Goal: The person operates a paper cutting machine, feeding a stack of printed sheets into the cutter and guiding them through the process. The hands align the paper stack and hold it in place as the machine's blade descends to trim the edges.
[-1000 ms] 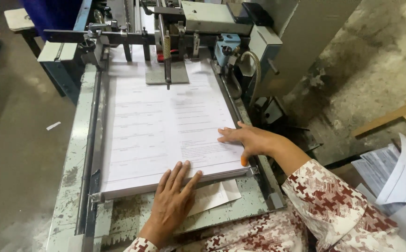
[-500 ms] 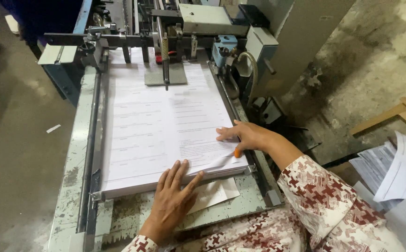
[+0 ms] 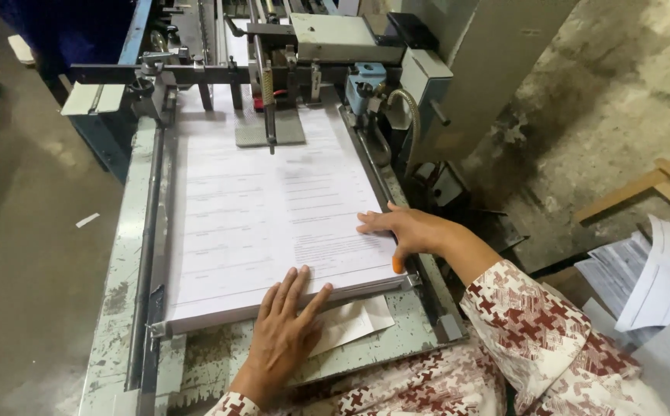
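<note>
Squaring a thick stack of white printed paper sheets (image 3: 273, 223) on the grey-green metal machine bench (image 3: 119, 308).

Left hand (image 3: 285, 331) is pressing its near edge, fingers spread flat; right hand (image 3: 404, 231) is resting flat at the right corner, fingers loosely together, pinching nothing. Judging by this, aligning calls for gentle, even nudging.

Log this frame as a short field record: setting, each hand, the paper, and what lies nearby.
setting: worn grey machine table with a paper feed mechanism at the far end
left hand: flat, fingers spread, pressed on the near edge of the stack
right hand: flat on the stack's right near corner
paper stack: printed white sheets, squared between the side rails
loose sheet: on the table beside the left hand
nearby: more printed papers at right, concrete floor
</note>
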